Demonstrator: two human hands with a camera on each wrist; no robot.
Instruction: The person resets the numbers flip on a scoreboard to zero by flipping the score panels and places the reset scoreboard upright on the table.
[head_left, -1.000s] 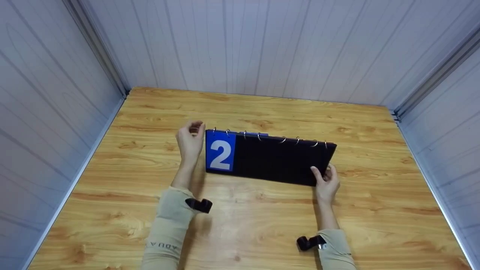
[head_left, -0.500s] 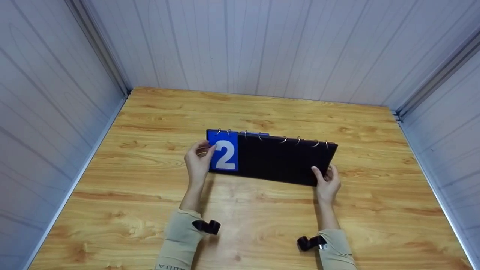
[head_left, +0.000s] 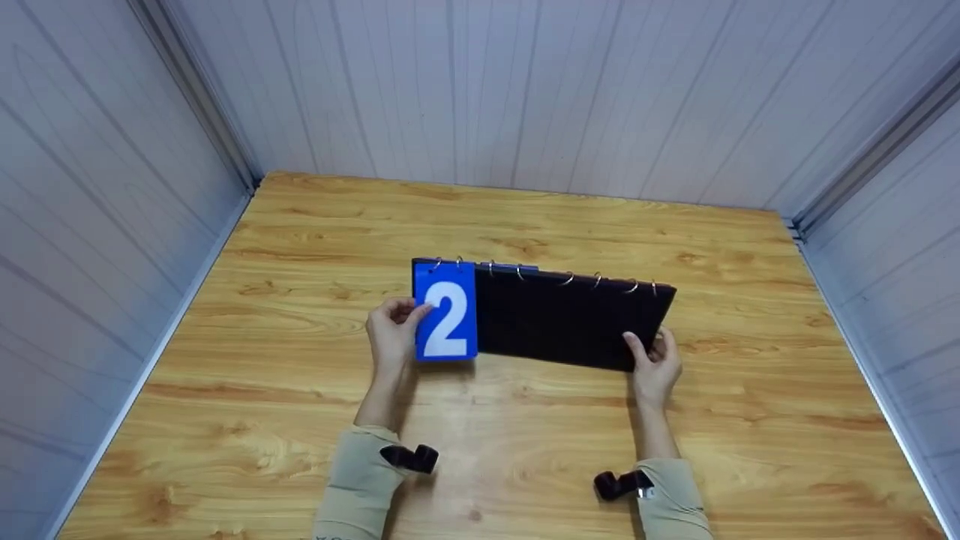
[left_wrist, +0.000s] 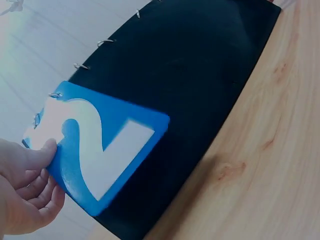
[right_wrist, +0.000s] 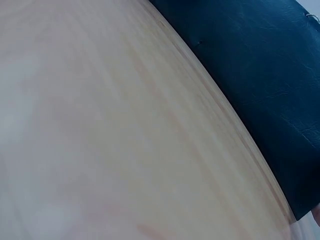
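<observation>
A black flip scoreboard (head_left: 555, 319) stands tilted on the table, with metal rings along its top edge. From the two leftmost rings hangs a blue number card (head_left: 471, 315) bearing a white 2. My left hand (head_left: 391, 334) pinches this card at its left edge, thumb in front; in the left wrist view the card (left_wrist: 117, 115) is swung out from the black board (left_wrist: 195, 75). At the opposite end, my right hand (head_left: 655, 371) grips the board's lower right corner, thumb on the front and fingers behind. Only a sliver of that hand shows in the right wrist view.
The board rests on a wood-grain table (head_left: 525, 450). Pale panelled walls (head_left: 480, 90) enclose the back and both sides. A bit of blue (head_left: 517, 268) shows behind the board's top edge. Each sleeve carries a black wrist camera (head_left: 411, 457).
My left hand has come in from beside the board's left end and taken hold of the number card. The card's lower edge has swung out toward me. My right hand has stayed still.
</observation>
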